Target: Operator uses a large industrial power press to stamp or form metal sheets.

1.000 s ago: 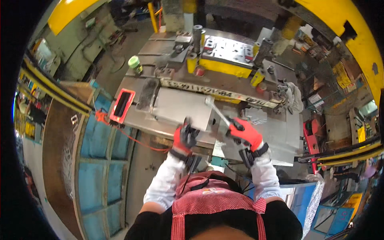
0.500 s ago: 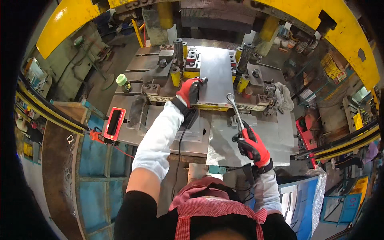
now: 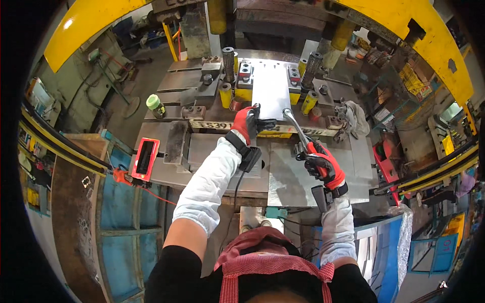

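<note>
A bright flat metal sheet (image 3: 271, 91) lies lengthwise over the die (image 3: 207, 123) in the press. My left hand (image 3: 247, 123), in a red and black glove, grips the sheet's near left corner, thumb above and fingers along its near edge. In my gloved right hand (image 3: 323, 166) is a long metal tool (image 3: 299, 130) with a round head, my fingers wrapped round its handle. The tool's head meets the sheet's near right corner; whether it presses on it I cannot tell. Black boxes with straps sit at both my wrists.
Dark guide posts (image 3: 311, 70) and yellow cylinders (image 3: 308, 102) stand beside the sheet. At left are a green-capped bottle (image 3: 155, 106) and a red-framed device (image 3: 145, 159). A grey rag (image 3: 353, 118) lies at right. Flat plates (image 3: 303, 177) cover the bench's near side.
The sheet has shifted away from me, deeper between the posts. My left hand now holds its near left corner, and the tool's head has come to the near right corner.
</note>
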`<state>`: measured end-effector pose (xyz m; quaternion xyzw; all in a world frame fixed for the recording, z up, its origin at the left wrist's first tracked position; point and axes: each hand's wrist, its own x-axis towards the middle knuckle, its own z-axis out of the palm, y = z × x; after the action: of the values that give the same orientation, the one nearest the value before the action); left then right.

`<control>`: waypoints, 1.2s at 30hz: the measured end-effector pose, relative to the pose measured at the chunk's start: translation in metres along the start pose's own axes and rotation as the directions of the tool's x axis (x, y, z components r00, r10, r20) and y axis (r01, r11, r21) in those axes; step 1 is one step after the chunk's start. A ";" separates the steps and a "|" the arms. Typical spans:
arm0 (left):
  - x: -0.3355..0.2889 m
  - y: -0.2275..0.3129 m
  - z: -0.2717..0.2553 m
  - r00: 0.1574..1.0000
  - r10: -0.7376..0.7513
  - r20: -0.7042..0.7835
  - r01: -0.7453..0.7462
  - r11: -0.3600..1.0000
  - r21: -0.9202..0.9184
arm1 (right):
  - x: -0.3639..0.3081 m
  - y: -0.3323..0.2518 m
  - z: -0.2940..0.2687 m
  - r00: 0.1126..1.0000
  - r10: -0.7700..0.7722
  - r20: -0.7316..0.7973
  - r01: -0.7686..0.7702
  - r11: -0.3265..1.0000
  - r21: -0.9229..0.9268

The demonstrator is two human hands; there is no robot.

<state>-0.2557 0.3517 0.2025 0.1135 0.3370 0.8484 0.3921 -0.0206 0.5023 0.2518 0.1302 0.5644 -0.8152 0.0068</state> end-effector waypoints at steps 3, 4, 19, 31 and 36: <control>-0.002 -0.002 0.003 0.999 0.024 -0.042 -0.025 0.999 -0.028 | 0.003 0.009 -0.007 1.000 0.022 -0.008 -0.022 0.999 0.025; -0.002 -0.003 0.005 0.997 0.043 -0.057 -0.045 0.999 -0.030 | 0.002 0.012 -0.009 0.999 0.046 -0.019 -0.044 0.998 0.053; 0.005 -0.003 0.004 0.993 -0.044 -0.106 0.039 0.998 -0.050 | 0.005 0.014 -0.006 0.999 -0.045 0.009 0.045 0.999 0.027; 0.000 -0.001 0.004 0.997 0.019 -0.076 -0.018 1.000 0.015 | 0.006 0.011 -0.005 0.999 0.016 0.032 -0.017 1.000 0.014; 0.002 -0.006 0.004 0.999 -0.029 -0.031 0.025 0.991 -0.128 | -0.001 0.019 -0.006 0.996 -0.080 -0.049 0.085 0.991 0.107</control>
<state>-0.2518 0.3584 0.2010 0.0697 0.2899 0.8646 0.4044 -0.0152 0.5010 0.2327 0.1250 0.5240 -0.8412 -0.0466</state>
